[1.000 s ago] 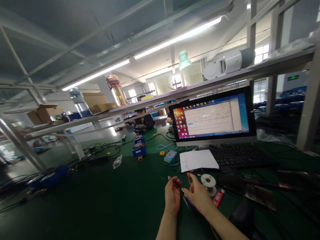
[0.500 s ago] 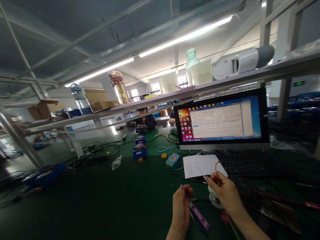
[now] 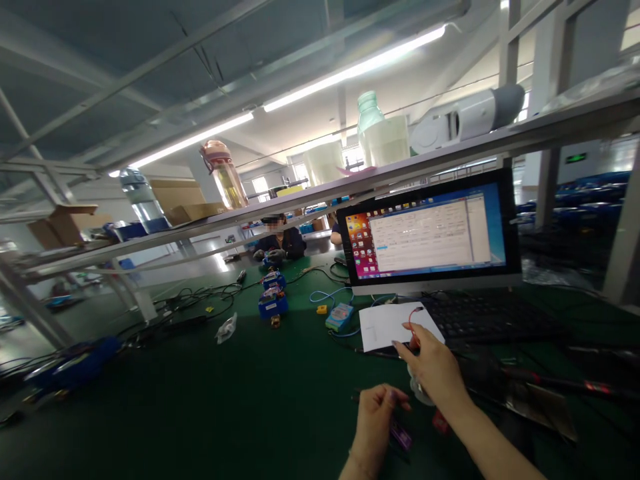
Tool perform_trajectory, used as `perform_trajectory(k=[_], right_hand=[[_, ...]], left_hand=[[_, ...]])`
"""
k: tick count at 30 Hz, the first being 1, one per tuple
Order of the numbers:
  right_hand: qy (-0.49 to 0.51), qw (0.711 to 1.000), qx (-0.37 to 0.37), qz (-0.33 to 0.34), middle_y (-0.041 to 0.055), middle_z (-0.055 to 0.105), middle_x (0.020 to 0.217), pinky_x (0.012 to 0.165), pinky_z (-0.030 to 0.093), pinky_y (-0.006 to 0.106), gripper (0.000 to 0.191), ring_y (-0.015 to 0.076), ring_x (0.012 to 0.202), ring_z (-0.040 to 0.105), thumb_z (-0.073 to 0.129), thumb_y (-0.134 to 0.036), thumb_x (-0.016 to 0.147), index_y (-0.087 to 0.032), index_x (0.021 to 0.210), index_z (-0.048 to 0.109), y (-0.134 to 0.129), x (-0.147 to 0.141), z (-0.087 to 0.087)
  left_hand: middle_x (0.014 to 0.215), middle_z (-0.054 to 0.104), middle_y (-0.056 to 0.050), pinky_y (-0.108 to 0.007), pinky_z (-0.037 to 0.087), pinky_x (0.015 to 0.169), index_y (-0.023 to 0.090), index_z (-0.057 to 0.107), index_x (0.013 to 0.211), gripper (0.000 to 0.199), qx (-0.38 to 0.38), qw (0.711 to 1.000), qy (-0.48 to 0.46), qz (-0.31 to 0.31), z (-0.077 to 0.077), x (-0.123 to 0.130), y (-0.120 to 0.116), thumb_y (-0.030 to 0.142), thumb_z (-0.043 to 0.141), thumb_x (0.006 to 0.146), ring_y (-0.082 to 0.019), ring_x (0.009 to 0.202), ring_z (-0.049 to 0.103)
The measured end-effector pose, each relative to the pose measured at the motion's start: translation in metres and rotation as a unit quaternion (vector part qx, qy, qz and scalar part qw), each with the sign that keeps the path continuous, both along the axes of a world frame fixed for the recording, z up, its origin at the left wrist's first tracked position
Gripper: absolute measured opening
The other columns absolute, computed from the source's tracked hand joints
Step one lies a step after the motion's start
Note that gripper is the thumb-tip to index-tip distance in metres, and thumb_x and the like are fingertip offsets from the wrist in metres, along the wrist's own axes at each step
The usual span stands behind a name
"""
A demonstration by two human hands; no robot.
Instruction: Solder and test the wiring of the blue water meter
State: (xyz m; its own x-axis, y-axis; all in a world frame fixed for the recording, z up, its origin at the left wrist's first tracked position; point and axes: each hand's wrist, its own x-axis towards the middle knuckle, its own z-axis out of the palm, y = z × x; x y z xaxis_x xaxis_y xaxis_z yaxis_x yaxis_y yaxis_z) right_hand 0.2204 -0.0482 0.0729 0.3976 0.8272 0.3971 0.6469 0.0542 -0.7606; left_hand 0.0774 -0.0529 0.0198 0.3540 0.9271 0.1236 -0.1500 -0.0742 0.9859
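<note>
Since the earlier frame the left hand [image 3: 375, 417] has shifted rightward, now covering more of the purple packet [image 3: 401, 437] lying on the table [image 3: 240, 400]. Its fingers are curled in close together; whether they pinch anything I cannot tell. The right hand [image 3: 433, 363] holds an orange wire [image 3: 413, 321] — a short loop with a dark end rising above the fingers, in front of the white paper [image 3: 380, 327]. Thumb and forefinger stand slightly apart. A spool [image 3: 421, 390] is partly hidden behind that hand, and a red packet [image 3: 440, 421] lies just below its wrist. Beyond the paper are the keyboard [image 3: 480, 317] and a lit screen [image 3: 430, 230]. To the paper's left sit a light-blue box [image 3: 340, 317] and a small yellow piece [image 3: 321, 309] — farther left, a row of blue blocks [image 3: 273, 305]. Another person [image 3: 293, 243] sits across the table.
</note>
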Motion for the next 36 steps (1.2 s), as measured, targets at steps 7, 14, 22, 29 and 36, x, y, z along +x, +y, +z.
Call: perform_trajectory(k=[7, 14, 22, 29, 36], right_hand=[[0.095, 0.988, -0.108, 0.049, -0.0037, 0.044, 0.049, 0.049, 0.032, 0.023, 0.014, 0.0102, 0.047, 0.042, 0.06, -0.027, 0.067, -0.014, 0.073, 0.06, 0.023, 0.033, 0.009], [0.138, 0.966, -0.188, 0.11, -0.0039, 0.049, 0.055, 0.039, 0.03, 0.018, 0.018, 0.0052, 0.043, 0.039, 0.06, -0.027, 0.076, -0.011, 0.085, 0.059, 0.023, 0.052, 0.012], [-0.037, 0.963, -0.267, 0.003, 0.002, 0.059, 0.083, 0.073, 0.048, 0.03, 0.019, 0.013, 0.08, 0.056, 0.058, -0.03, 0.084, -0.012, 0.082, 0.059, 0.028, 0.049, 0.002], [-0.166, 0.918, -0.357, 0.052, 0.0025, 0.059, 0.087, 0.075, 0.049, 0.032, 0.018, 0.0134, 0.082, 0.057, 0.058, -0.03, 0.085, -0.013, 0.087, 0.059, 0.022, 0.044, 0.012], [-0.283, 0.894, -0.343, 0.05, 0.0048, 0.058, 0.094, 0.079, 0.048, 0.035, 0.021, 0.0154, 0.087, 0.056, 0.054, -0.031, 0.087, -0.012, 0.095, 0.058, 0.014, 0.031, 0.014]], left_hand=[[0.06, 0.063, -0.004, -0.022, 0.042, 0.063, 0.011, 0.067, 0.068, 0.031, -0.087, 0.985, -0.133, 0.071, -0.002, -0.002, 0.007, 0.042, 0.064, 0.073, -0.011, 0.059, 0.053], [0.071, 0.059, -0.002, -0.024, 0.05, 0.074, 0.014, 0.061, 0.071, 0.014, -0.221, 0.902, -0.317, 0.194, -0.004, -0.02, 0.03, 0.018, 0.054, 0.083, -0.008, 0.066, 0.058], [0.072, 0.066, -0.006, -0.023, 0.048, 0.078, 0.008, 0.068, 0.072, 0.037, -0.201, 0.919, -0.316, 0.124, 0.008, -0.009, 0.014, 0.035, 0.082, 0.052, -0.011, 0.071, 0.061], [0.07, 0.065, -0.003, -0.024, 0.047, 0.077, 0.01, 0.068, 0.07, 0.037, -0.183, 0.925, -0.31, 0.124, 0.012, -0.011, 0.014, 0.037, 0.083, 0.049, -0.01, 0.069, 0.06], [0.069, 0.066, -0.003, -0.025, 0.046, 0.076, 0.01, 0.068, 0.07, 0.04, -0.176, 0.929, -0.299, 0.132, 0.011, -0.012, 0.015, 0.04, 0.082, 0.048, -0.01, 0.067, 0.06]])
